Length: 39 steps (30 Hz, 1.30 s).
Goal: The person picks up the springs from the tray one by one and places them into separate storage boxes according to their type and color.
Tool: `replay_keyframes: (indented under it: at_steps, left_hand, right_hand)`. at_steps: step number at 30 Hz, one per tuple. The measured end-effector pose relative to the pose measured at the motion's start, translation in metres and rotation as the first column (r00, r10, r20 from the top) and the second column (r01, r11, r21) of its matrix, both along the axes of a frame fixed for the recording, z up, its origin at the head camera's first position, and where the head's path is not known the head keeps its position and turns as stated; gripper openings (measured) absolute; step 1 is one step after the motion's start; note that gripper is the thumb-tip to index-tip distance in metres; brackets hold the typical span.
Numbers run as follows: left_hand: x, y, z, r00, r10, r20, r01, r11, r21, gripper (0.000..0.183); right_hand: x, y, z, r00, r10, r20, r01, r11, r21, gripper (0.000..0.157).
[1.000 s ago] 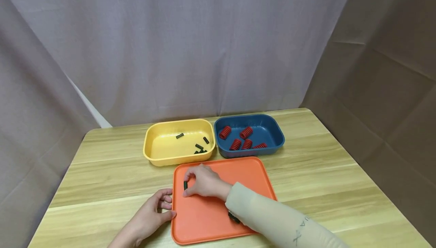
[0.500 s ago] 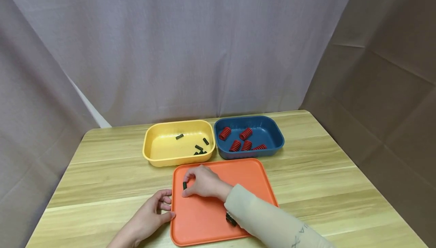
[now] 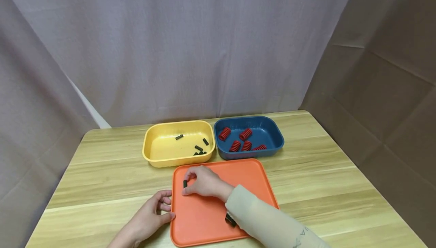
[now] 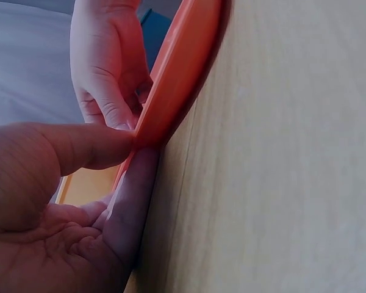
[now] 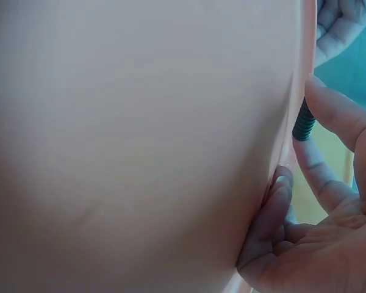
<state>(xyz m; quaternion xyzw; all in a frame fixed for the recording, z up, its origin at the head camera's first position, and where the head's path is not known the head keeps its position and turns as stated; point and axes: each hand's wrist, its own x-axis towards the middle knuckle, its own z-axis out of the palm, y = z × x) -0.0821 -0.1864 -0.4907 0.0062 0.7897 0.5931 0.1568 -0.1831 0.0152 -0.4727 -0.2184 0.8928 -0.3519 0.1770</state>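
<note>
At the left part of the orange tray (image 3: 201,229), my right hand (image 3: 204,182) pinches a small dark green spring (image 3: 185,184) between thumb and index finger. The right wrist view shows the coils of that spring (image 5: 304,122) between the fingertips, with the other fingers curled low by the tray surface. My left hand (image 3: 153,212) grips the tray's left rim, thumb on top. In the left wrist view the thumb (image 4: 91,145) presses the rim while a finger lies along its outer side. More dark springs (image 3: 230,220) lie on the tray, partly hidden by the right sleeve.
Behind the tray stands a yellow bin (image 3: 163,161) with several small dark springs. Touching its right side is a blue bin (image 3: 250,153) holding several larger red springs (image 3: 235,146). Everything sits on a wooden table (image 3: 316,180) with grey curtains (image 3: 153,51) behind.
Both hands keep their hold in nearly the same place. The small spring and the right thumb have shifted very slightly, and the head view has tilted a little.
</note>
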Motion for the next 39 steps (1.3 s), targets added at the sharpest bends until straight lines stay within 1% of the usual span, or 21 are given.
replay_keyframes:
  at_steps: [6,10,13,14,16,19,20,22,25,29,33,36,39]
  left_hand:
    - [0.000,0.000,-0.001,1.000,-0.002,0.004,0.002,1.000,0.006,0.061]
    - [0.000,0.001,-0.004,1.000,-0.008,0.000,0.008,1.000,0.015,0.062]
    - [0.001,0.002,-0.005,1.000,-0.013,0.002,0.013,1.000,0.019,0.062]
    - [0.001,0.002,-0.006,1.000,-0.014,0.002,0.014,1.000,0.019,0.062]
    - [0.001,0.002,-0.007,1.000,-0.013,0.001,0.013,1.000,0.016,0.062]
    - [0.001,0.003,-0.008,1.000,-0.004,-0.007,0.004,1.000,0.008,0.061]
    - [0.001,0.003,-0.008,1.000,-0.001,-0.010,0.001,1.000,0.006,0.061]
    - [0.001,0.003,-0.007,1.000,0.003,-0.012,-0.002,1.000,0.009,0.061]
    - [-0.001,0.004,-0.005,1.000,0.003,-0.010,-0.003,1.000,0.019,0.060]
    - [0.000,0.004,-0.004,1.000,0.003,-0.008,-0.003,1.000,0.015,0.060]
    - [0.000,0.002,-0.003,1.000,0.013,-0.010,-0.013,1.000,0.012,0.059]
    - [0.000,0.002,-0.002,1.000,0.024,-0.010,-0.024,1.000,0.016,0.059]
    - [-0.001,0.001,-0.002,0.999,0.033,-0.012,-0.032,0.999,0.028,0.060]
  right_hand:
    - [-0.003,0.004,0.001,0.996,-0.012,0.093,0.020,0.996,-0.091,0.031]
    - [-0.003,0.012,0.006,0.988,-0.024,0.155,0.051,0.984,-0.170,0.032]
    - [-0.003,0.016,0.012,0.980,-0.010,0.200,0.058,0.970,-0.236,0.033]
    - [-0.003,0.016,0.014,0.980,0.000,0.199,0.050,0.967,-0.249,0.034]
    - [-0.005,0.018,0.020,0.986,0.020,0.165,0.026,0.963,-0.268,0.034]
    - [-0.012,0.017,0.030,0.998,0.011,0.057,0.005,0.962,-0.275,0.034]
    - [-0.015,0.016,0.034,1.000,-0.005,0.023,0.012,0.960,-0.278,0.035]
    - [-0.021,0.014,0.039,0.998,-0.054,-0.011,0.048,0.954,-0.296,0.035]
    - [-0.031,0.009,0.042,0.991,-0.134,-0.025,0.120,0.942,-0.314,0.037]
    - [-0.043,-0.001,0.041,0.967,-0.243,-0.076,0.213,0.936,-0.279,0.039]
    - [-0.052,-0.009,0.035,0.926,-0.339,-0.168,0.292,0.923,-0.252,0.039]
    - [-0.058,-0.013,0.030,0.899,-0.371,-0.233,0.319,0.919,-0.233,0.038]
    - [-0.063,-0.016,0.025,0.888,-0.384,-0.254,0.334,0.916,-0.221,0.038]
